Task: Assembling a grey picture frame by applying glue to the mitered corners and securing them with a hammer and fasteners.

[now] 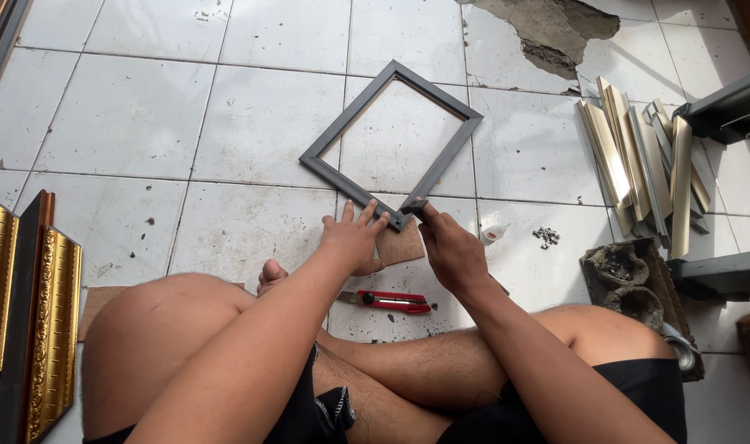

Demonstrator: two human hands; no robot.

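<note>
Two hands at work: knife (pixel 390 301) lies nearest on tile. Left hand (pixel 354 238), fingers spread, presses flat on board (pixel 400 246). Right hand (pixel 451 247), closed, grips frame (pixel 391 144) at its near corner; mouldings (pixel 646 160) beyond.

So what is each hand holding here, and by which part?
Both hands meet at the near corner of the dark grey rectangular picture frame. The left hand presses flat beside it; the right hand pinches the corner. Any tool in that grip cannot be told.

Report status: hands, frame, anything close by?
Left hand flat beside frame corner. Right hand pinching that corner. Brown board under it. Red knife near legs.
</note>
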